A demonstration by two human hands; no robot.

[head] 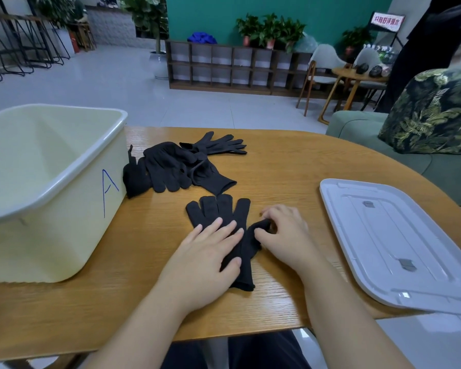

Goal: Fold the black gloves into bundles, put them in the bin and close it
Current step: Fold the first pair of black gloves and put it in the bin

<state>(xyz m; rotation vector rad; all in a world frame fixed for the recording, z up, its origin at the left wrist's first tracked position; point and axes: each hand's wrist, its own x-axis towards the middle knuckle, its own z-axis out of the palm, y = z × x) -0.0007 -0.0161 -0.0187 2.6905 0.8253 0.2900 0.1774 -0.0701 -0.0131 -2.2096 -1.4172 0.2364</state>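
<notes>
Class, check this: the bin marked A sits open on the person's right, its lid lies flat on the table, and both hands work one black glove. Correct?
Not quite. The head view shows the bin on the person's left; the rest holds.

One cream plastic bin point(51, 187), one white plastic lid point(391, 243), one flat black knit glove point(224, 222) at centre, one heap of black gloves point(176, 166) above it, count unclear.

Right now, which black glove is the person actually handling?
The flat glove nearest the table's front edge: left hand presses it, right hand pinches its thumb. The heap beside the bin lies untouched.
</notes>
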